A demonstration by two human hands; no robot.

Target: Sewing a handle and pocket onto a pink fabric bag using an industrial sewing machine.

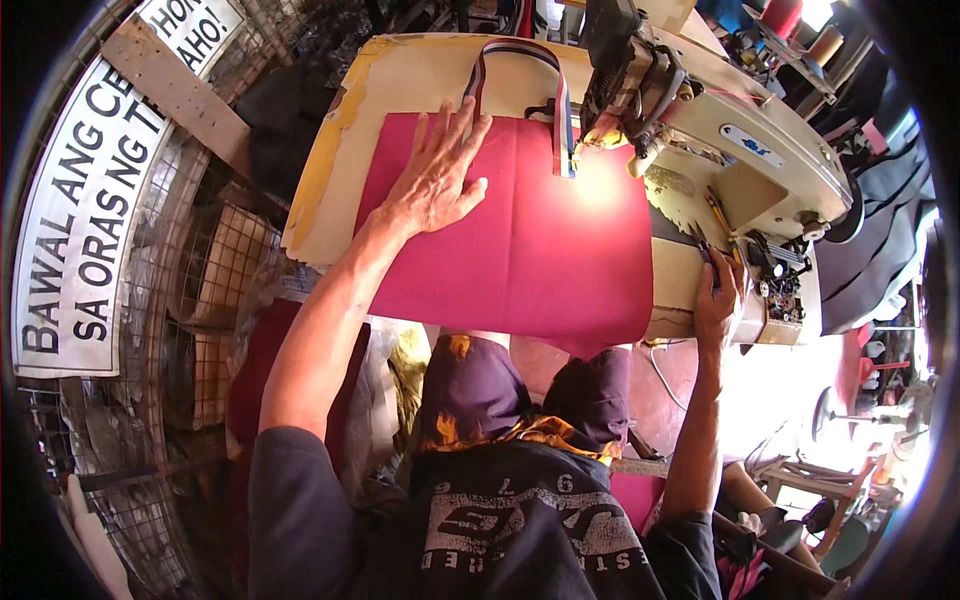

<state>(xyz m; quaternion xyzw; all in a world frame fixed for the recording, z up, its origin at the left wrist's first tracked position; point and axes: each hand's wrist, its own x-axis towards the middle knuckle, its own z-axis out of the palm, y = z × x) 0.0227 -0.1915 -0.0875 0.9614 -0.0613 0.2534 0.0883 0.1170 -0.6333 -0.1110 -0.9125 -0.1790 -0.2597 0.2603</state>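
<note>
At the bottom of the frame I see the person's dark printed shirt and purple shorts, seated against the table edge. Both forearms rise from the lower edge.

The right hand, at centre right, rests on the table's right edge beside the machine base. Its fingers curl around a small dark tool; I cannot tell what kind. Just beyond it lies a yellow pencil, and a cluster of small metal parts sits to its right.

The left hand, upper centre-left, lies flat with fingers spread wide, palm pressed on the magenta fabric panel. It holds nothing. The panel covers the middle of the cream table top, its near edge overhanging toward the lap.

Further up, a striped webbing strap forms a loop on the table, one end lying on the panel's far edge near the needle. The cream sewing machine occupies the upper right, its head directly above that strap end.

At far left, a white sign hangs on wire mesh.
</note>
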